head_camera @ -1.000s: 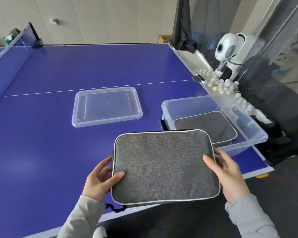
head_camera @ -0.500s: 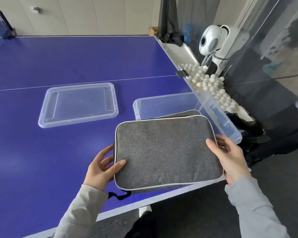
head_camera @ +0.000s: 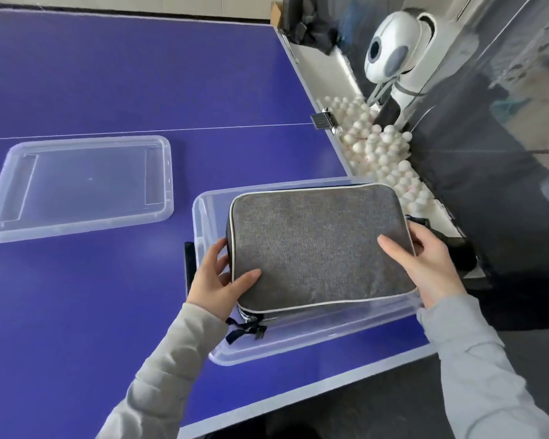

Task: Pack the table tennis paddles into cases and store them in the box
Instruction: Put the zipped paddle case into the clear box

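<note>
— While both hands are holding the grey case (head_camera: 317, 245) flat over the clear box (head_camera: 298, 337), why two grips?
— Left hand (head_camera: 217, 282) and right hand (head_camera: 425, 266) are clasping opposite ends, probably keeping it level for lowering in.

- Left hand (head_camera: 216, 285) grips the near-left corner of the grey case (head_camera: 319, 245), thumb on top.
- Right hand (head_camera: 430, 264) holds its right edge, thumb lying across the top.
</note>
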`<state>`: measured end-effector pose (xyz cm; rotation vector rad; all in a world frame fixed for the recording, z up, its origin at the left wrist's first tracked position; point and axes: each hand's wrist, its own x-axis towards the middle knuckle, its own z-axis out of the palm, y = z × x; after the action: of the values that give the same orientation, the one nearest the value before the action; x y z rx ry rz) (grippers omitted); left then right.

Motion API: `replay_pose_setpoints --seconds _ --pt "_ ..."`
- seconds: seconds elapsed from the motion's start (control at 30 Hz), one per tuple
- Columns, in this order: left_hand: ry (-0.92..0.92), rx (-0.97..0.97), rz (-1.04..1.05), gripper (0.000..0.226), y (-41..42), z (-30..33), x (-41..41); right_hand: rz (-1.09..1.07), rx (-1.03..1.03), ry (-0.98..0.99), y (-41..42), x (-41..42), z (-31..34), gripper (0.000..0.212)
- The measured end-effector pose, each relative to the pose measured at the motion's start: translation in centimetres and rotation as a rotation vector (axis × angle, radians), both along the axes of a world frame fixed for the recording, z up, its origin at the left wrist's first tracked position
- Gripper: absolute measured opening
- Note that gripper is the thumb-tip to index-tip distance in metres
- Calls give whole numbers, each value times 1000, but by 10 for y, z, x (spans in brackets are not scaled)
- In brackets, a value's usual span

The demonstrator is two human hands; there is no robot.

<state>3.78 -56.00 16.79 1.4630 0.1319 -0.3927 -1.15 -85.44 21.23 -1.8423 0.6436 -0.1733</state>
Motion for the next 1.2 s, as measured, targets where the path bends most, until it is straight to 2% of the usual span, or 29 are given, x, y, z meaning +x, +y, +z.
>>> replay_pose_setpoints --seconds 0.1,0.27,0.4,0.57,0.7,0.77,0.9,0.97,1.1,1.2 --pt "56 31 22 76 -21 -8 5 45 -53 59 -14 14 -13 26" --pt "107 172 119 76 -46 -31 10 123 -122 119 -28 37 -43 48" --pt "182 254 169 74 -55 -50 9 185 -129 140 -32 47 -62 43" --pt "201 324 268 73 -55 -63 6 216 -217 179 -26 48 -80 67" --pt "224 374 284 72 -54 -71 0 231 -200 156 -27 44 -85 66" --pt "264 379 281 81 -53 -71 -1 246 -206 133 -24 39 -86 65" --pt "319 440 238 86 -54 -72 0 259 -273 86 -16 31 -93 74" --pt "324 471 222 85 -55 -72 1 278 -318 67 -14 31 -94 76" --pt "322 491 220 96 -55 -71 0 310 -362 64 -15 33 -97 75" --pt "295 479 224 94 -56 -69 -1 308 -368 66 -17 34 -96 75"
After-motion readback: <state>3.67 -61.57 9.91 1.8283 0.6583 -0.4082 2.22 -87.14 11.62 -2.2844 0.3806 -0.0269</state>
